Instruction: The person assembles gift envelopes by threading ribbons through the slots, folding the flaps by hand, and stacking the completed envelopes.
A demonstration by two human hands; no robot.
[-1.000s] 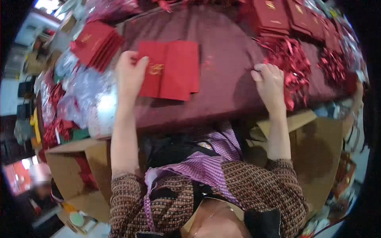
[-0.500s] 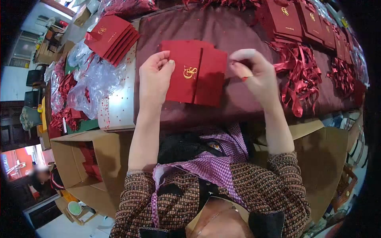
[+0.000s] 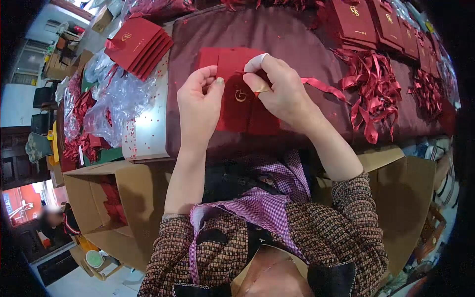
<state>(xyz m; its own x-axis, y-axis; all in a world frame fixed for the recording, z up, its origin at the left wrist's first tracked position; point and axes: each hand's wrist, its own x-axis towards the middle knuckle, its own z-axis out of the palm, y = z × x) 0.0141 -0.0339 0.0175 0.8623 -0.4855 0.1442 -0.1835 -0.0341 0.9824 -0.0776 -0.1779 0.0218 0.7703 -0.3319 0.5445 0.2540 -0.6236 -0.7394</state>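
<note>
A flat red paper gift bag [image 3: 236, 118] with gold lettering lies on the dark red cloth in front of me. Over its left part, my left hand [image 3: 200, 101] is closed, thumb against curled fingers; what they pinch is hidden. My right hand [image 3: 284, 91] pinches a red ribbon above the bag's upper right part, with a white wrap on one fingertip. The ribbon [image 3: 324, 86] trails out behind this hand to the right. Part of the lettering is covered by the right hand and its shadow.
At the right lies a heap of red ribbons [image 3: 373, 94], with stacked red bags [image 3: 355, 22] behind it. More red bags [image 3: 138, 47] are fanned out at the upper left beside clear plastic wrap [image 3: 116, 104]. Cardboard boxes [image 3: 133, 193] stand below the table edge.
My right hand has moved left from beside the bag to over it, drawing a ribbon along. My left hand has shifted slightly right over the bag.
</note>
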